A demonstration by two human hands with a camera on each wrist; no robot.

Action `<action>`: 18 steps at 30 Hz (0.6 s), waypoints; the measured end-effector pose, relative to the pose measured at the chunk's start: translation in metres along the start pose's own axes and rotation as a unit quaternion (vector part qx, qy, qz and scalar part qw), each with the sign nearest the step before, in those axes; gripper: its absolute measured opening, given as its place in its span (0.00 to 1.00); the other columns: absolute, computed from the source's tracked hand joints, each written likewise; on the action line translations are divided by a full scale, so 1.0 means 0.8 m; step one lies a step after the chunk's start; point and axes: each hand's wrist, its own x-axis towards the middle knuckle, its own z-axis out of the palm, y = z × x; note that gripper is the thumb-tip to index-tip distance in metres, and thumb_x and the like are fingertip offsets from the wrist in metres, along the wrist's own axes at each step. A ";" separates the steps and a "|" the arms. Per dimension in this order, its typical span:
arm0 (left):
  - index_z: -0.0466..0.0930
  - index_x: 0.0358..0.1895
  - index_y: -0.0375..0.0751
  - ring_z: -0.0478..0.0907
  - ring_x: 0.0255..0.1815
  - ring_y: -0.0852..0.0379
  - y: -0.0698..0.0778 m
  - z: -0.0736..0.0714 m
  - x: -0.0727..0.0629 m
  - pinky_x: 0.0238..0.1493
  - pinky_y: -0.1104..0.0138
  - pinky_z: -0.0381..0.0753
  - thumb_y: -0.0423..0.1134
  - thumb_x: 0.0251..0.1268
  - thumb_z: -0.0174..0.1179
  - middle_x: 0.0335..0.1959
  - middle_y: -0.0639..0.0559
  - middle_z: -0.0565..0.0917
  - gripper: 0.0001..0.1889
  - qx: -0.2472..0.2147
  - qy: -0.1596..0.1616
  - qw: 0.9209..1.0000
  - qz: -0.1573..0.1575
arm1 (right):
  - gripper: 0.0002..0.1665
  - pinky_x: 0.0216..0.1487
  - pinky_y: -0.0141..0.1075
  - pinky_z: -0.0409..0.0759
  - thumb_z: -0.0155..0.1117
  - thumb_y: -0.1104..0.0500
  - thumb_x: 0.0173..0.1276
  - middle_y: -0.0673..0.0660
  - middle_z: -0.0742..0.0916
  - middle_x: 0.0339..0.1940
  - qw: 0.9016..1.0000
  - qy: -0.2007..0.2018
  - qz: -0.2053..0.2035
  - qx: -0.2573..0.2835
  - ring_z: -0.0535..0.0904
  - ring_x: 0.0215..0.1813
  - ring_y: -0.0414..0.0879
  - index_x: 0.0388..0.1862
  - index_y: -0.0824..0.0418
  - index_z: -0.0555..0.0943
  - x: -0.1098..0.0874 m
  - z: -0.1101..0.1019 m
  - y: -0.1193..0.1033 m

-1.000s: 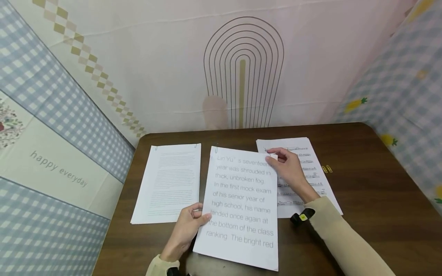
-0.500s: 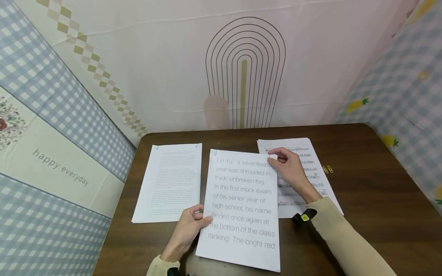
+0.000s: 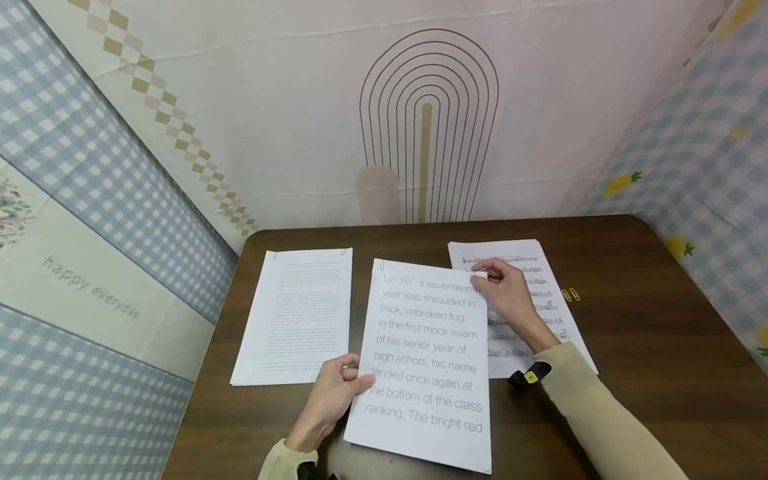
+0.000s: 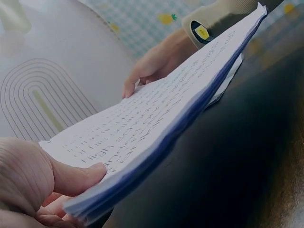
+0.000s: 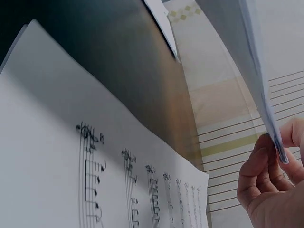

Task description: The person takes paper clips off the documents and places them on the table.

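A stack of large-print paper sheets [image 3: 425, 373] is held tilted above the table's front middle. My left hand [image 3: 333, 397] grips its left edge, thumb on the printed face and fingers behind, as the left wrist view shows. At the top right corner, my right hand [image 3: 507, 293] pinches the stack between thumb and fingers, also seen in the right wrist view. A paper clip [image 3: 381, 265] sits on the stack's top left edge. Under and right of the stack lies sheet music [image 3: 528, 320], partly covered by the stack and my right hand.
A small-print stack [image 3: 294, 320] with a clip at each top corner lies flat on the left of the brown table [image 3: 636, 400]. Two yellow paper clips [image 3: 571, 295] lie right of the sheet music. Cloth hangings [image 3: 288, 133] stand behind the table.
The held large-print stack has shifted slightly to the right along with both hands. Both grips stay the same, and the other papers and clips lie as before.
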 end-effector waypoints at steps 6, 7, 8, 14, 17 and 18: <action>0.79 0.60 0.22 0.95 0.35 0.43 0.001 -0.001 0.001 0.36 0.59 0.94 0.26 0.72 0.67 0.43 0.31 0.94 0.17 0.000 0.001 1.000 -0.001 | 0.17 0.37 0.30 0.70 0.67 0.60 0.78 0.54 0.82 0.45 1.000 0.002 -0.001 -0.002 0.71 0.38 0.44 0.62 0.64 0.87 -0.002 0.000 0.001; 0.79 0.60 0.21 0.95 0.35 0.43 0.001 -0.001 0.000 0.36 0.59 0.94 0.25 0.72 0.67 0.43 0.30 0.94 0.17 -0.001 -0.001 1.000 0.000 | 0.17 0.37 0.30 0.69 0.67 0.61 0.78 0.54 0.81 0.44 1.000 0.007 0.000 -0.001 0.71 0.38 0.45 0.61 0.64 0.87 -0.002 0.001 0.000; 0.79 0.60 0.21 0.95 0.35 0.43 0.002 -0.001 0.000 0.36 0.59 0.94 0.25 0.72 0.67 0.43 0.30 0.94 0.17 -0.003 -0.003 1.000 0.000 | 0.17 0.37 0.30 0.70 0.67 0.60 0.78 0.55 0.81 0.43 1.000 0.013 0.003 -0.001 0.71 0.38 0.45 0.61 0.64 0.87 -0.003 0.002 0.000; 0.79 0.57 0.22 0.95 0.34 0.44 0.006 -0.002 0.000 0.35 0.60 0.94 0.25 0.72 0.67 0.41 0.31 0.94 0.15 -0.001 -0.009 1.000 0.003 | 0.18 0.41 0.27 0.75 0.67 0.59 0.79 0.54 0.84 0.48 0.999 0.041 0.022 -0.004 0.76 0.43 0.44 0.63 0.64 0.87 -0.005 0.004 -0.004; 0.79 0.58 0.22 0.95 0.34 0.44 0.007 -0.004 -0.001 0.34 0.60 0.93 0.25 0.72 0.67 0.41 0.31 0.94 0.16 0.002 -0.010 1.000 -0.001 | 0.18 0.42 0.25 0.78 0.66 0.59 0.80 0.53 0.87 0.47 0.998 0.052 0.023 0.006 0.80 0.43 0.42 0.63 0.64 0.86 -0.006 0.002 -0.003; 0.79 0.58 0.22 0.95 0.34 0.45 0.007 -0.005 -0.001 0.34 0.60 0.93 0.25 0.72 0.67 0.41 0.31 0.94 0.16 0.002 -0.011 1.000 -0.002 | 0.18 0.41 0.25 0.78 0.66 0.59 0.80 0.52 0.87 0.45 0.998 0.055 0.024 0.011 0.80 0.42 0.42 0.63 0.65 0.86 -0.005 0.001 -0.003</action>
